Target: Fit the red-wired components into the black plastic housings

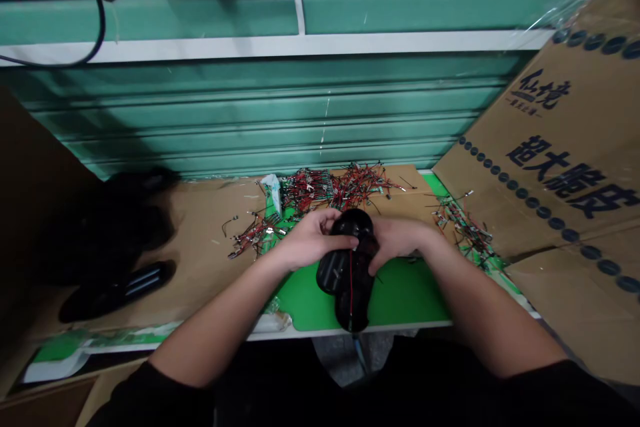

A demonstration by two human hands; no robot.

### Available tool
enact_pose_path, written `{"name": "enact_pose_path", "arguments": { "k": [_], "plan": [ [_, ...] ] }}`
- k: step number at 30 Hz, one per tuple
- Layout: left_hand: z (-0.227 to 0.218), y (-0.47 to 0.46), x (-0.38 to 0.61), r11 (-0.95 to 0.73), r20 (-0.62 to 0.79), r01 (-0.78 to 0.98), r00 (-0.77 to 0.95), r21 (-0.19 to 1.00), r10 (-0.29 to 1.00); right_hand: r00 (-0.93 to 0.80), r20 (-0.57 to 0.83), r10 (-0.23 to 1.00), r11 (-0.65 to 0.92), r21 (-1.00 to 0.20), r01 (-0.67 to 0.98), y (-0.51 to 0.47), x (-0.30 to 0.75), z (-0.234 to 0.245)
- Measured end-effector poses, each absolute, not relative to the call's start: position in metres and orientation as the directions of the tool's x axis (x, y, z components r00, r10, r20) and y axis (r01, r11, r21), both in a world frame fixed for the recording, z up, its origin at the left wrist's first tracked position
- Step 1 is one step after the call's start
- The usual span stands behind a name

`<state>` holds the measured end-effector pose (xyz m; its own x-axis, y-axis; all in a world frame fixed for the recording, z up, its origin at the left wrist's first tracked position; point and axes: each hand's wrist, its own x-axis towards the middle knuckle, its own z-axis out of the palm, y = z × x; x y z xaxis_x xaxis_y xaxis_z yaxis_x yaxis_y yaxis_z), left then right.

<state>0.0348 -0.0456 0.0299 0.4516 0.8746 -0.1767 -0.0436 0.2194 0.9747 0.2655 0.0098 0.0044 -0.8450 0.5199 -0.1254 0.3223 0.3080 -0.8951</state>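
Note:
A glossy black plastic shell (356, 300) with rounded lobes is held over the green mat (410, 293), near the table's front edge. My left hand (316, 238) grips its upper left side, the thumb pressed on a small light spot near the middle. From that spot a thin red wire (351, 283) runs down the shell. My right hand (395, 238) is wrapped round the shell's right side, with the thumb toward me and the other fingers mostly hidden behind it. Whether the shell is one piece or several, I cannot tell.
Piles of small red and black wired parts (350, 187) lie behind my hands, with others at left (257, 232) and right (467, 227). Dark black pieces (115, 287) rest on cardboard at left. A printed cardboard box (560, 167) walls the right side; green slats (280, 107) stand behind.

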Motion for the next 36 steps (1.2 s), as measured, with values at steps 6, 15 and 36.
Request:
{"name": "enact_pose_path", "arguments": {
  "k": [6,15,36],
  "plan": [
    [0.026,-0.028,0.025,0.196,-0.171,-0.14,0.172,0.971,0.97,-0.86,-0.255,0.442,0.356,-0.83,0.429,0.006,0.258,0.016],
    [0.023,-0.015,0.027,0.153,-0.21,-0.44,-0.085,0.885,0.974,-0.914,-0.292,0.283,0.359,-0.851,0.383,0.001,0.271,0.032],
    [0.034,-0.033,0.051,0.004,-0.129,-0.465,-0.237,0.886,0.963,-0.214,0.24,0.947,0.271,-0.954,0.131,-0.021,0.209,0.004]
  ]
}}
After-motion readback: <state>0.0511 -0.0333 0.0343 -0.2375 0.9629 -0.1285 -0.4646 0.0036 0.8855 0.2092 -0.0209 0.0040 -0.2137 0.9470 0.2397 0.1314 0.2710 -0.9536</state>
